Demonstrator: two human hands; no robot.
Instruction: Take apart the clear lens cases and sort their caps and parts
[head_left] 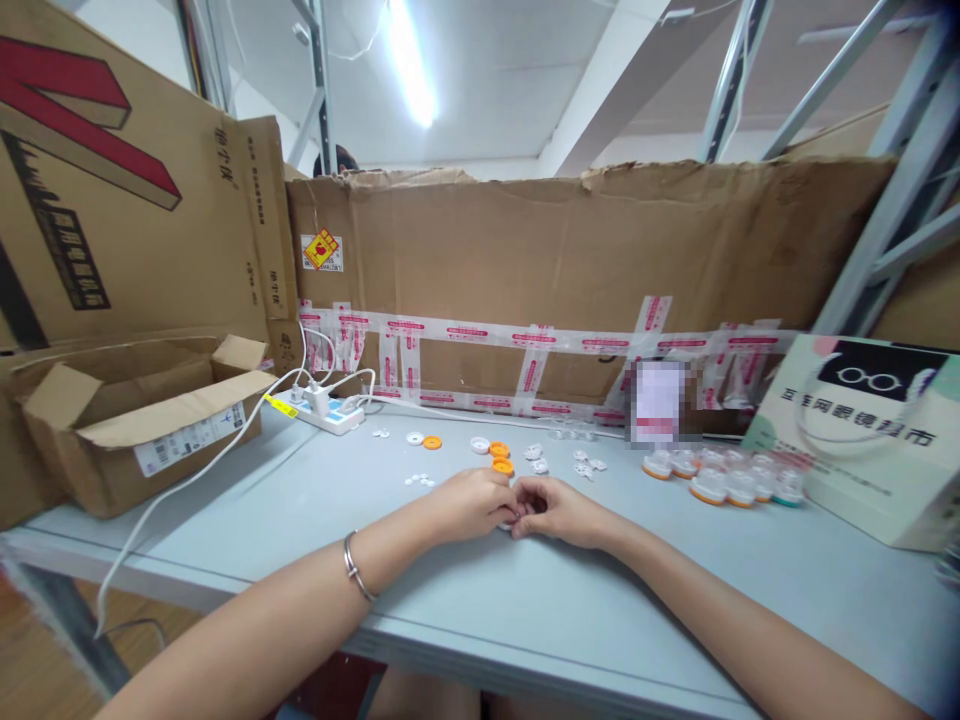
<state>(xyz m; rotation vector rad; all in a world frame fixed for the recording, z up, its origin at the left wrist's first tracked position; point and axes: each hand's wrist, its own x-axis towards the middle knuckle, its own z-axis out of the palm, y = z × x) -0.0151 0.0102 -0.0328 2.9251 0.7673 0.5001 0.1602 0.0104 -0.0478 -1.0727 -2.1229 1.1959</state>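
Near the middle of the table, my left hand [476, 503] and my right hand [559, 510] meet with curled fingers. Both pinch a small whitish part [507, 526], mostly hidden under the fingers, so its kind does not show. Just beyond my left fingertips lie orange round caps [502, 467] and a white ring [480, 445]. Farther left are another white ring [415, 438] and an orange disc [432, 442]. Small white discs [420, 480] sit left of my hands. White moulded pieces [536, 459] lie beyond my right hand, with more white pieces [589, 464] to their right.
Clear-topped round units [727, 480] with orange or teal bases stand at right, beside a pale green paper bag [862, 440]. A power strip [326, 410] with white cables and an open cardboard box [172, 420] occupy the left. A big taped carton [525, 280] walls the back.
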